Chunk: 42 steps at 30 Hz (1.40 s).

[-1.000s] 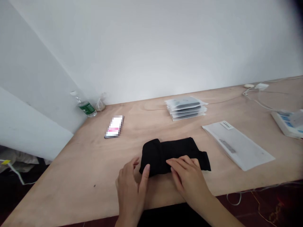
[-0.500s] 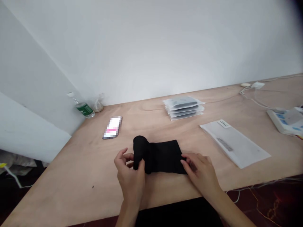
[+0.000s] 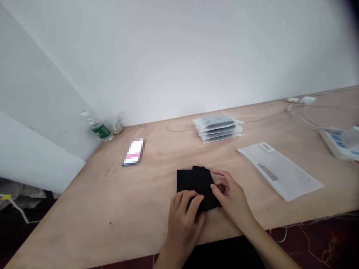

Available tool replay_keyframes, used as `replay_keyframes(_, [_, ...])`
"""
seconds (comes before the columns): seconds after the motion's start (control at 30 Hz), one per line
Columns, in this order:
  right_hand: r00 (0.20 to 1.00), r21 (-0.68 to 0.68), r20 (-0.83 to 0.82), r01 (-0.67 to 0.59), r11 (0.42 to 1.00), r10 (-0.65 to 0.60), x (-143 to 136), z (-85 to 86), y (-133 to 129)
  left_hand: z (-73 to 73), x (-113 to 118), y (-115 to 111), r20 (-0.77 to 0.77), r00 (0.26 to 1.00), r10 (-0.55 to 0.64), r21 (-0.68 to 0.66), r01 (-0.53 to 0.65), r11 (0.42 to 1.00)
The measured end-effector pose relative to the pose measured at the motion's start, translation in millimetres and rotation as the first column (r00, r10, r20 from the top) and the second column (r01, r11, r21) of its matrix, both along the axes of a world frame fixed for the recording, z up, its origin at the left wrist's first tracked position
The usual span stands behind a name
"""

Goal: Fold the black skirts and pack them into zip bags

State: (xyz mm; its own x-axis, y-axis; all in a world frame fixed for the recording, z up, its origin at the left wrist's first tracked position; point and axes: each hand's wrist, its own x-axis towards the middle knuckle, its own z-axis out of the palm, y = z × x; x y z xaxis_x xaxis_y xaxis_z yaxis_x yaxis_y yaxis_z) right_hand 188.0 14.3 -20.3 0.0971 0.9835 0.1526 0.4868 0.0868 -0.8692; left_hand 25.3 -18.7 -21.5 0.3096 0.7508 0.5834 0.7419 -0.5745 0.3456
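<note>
A black cloth (image 3: 195,181), folded into a compact piece, lies on the table in front of me. A small strip of it juts out past the far edge of the fold. Across its near left part rests my left hand (image 3: 183,213), fingers bent over the top, thumb low at the near edge, not closed round it. My right hand (image 3: 231,194) is at the cloth's right edge. Its thumb tip touches the fabric, its index finger is stretched out and apart, and the other fingers are curled. Below the table edge, more black fabric shows between my forearms.
A frosted pouch (image 3: 280,170) with a label lies to the right. Behind stands a stack of filled frosted pouches (image 3: 218,129). At left are a phone (image 3: 134,151), a water bottle (image 3: 101,130) and a small plastic bag (image 3: 117,127). A power strip (image 3: 336,144) and cables lie far right.
The rolled left end of the black cloth now lies flat, folded over to the right. My left hand has moved right onto it. My right thumb and index finger have spread apart.
</note>
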Motion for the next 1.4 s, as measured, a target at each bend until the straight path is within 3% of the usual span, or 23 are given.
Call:
replay_keyframes(0.17, [0.985, 0.033, 0.167, -0.04, 0.999, 0.034, 3.4, 3.0, 8.5, -5.2, 8.1, 2.3, 0.017, 1.0, -0.014, 0.021, 0.014, 1.0])
replay_keyframes(0.3, [0.92, 0.163, 0.39, -0.026, 0.986, -0.04, 4.0, 4.3, 9.3, -5.5, 14.9, 5.4, 0.0, 0.999, -0.032, -0.007, 0.032, 0.999])
replay_keyframes(0.37, [0.879, 0.221, 0.475, -0.09, 0.971, -0.027, 1.8, 2.8, 8.4, -2.5, 14.9, 6.4, 0.012, 0.999, -0.042, -0.041, 0.042, 0.998])
replay_keyframes(0.47, [0.825, 0.206, 0.561, -0.218, 0.954, 0.067, -1.6, -5.3, 8.5, 2.7, 12.2, 8.0, 0.022, 0.999, -0.026, -0.055, 0.027, 0.998])
replay_keyframes(0.7, [0.811, 0.147, 0.57, -0.261, 0.954, 0.134, 10.0, -16.6, 8.7, -0.7, 7.9, 12.2, -0.245, 0.968, 0.053, -0.182, -0.1, 0.978])
replay_keyframes(0.8, [0.805, 0.222, 0.592, -0.111, 0.969, -0.043, 36.7, -14.8, 8.0, -2.5, 7.3, 11.8, -0.268, 0.962, 0.055, -0.21, -0.114, 0.971])
replay_keyframes(0.9, [0.678, 0.263, 0.673, 0.157, 0.952, -0.297, 70.7, -16.8, 9.7, -2.1, 7.8, 10.8, -0.253, 0.965, 0.067, -0.199, -0.12, 0.973])
replay_keyframes(1.0, [0.568, 0.175, 0.759, 0.294, 0.94, -0.319, 95.6, -21.0, 11.9, -2.3, 8.5, 10.1, -0.222, 0.971, 0.085, -0.167, -0.123, 0.978])
replay_keyframes(1.1, [0.565, 0.129, 0.773, 0.305, 0.944, -0.288, 100.9, -21.2, 10.1, -2.1, 7.2, 9.8, -0.191, 0.977, 0.096, -0.119, -0.12, 0.986])
replay_keyframes(1.17, [0.58, 0.187, 0.754, 0.261, 0.947, -0.309, 92.9, -16.2, 5.5, 1.8, 5.5, 9.8, -0.169, 0.981, 0.097, -0.063, -0.109, 0.992])
replay_keyframes(1.23, [0.613, 0.281, 0.733, 0.122, 0.952, -0.295, 77.2, -6.8, 0.2, 10.6, 4.3, 10.4, -0.127, 0.987, 0.096, 0.024, -0.094, 0.995])
replay_keyframes(1.3, [0.659, 0.349, 0.722, -0.084, 0.934, -0.211, 56.9, 5.2, -2.9, 23.5, 4.1, 12.1, -0.083, 0.992, 0.091, 0.115, -0.081, 0.99])
replay_keyframes(1.4, [0.709, 0.389, 0.704, -0.335, 0.858, -0.042, 27.5, 22.0, 0.3, 42.0, 3.4, 17.7, -0.095, 0.99, 0.103, 0.176, -0.085, 0.981])
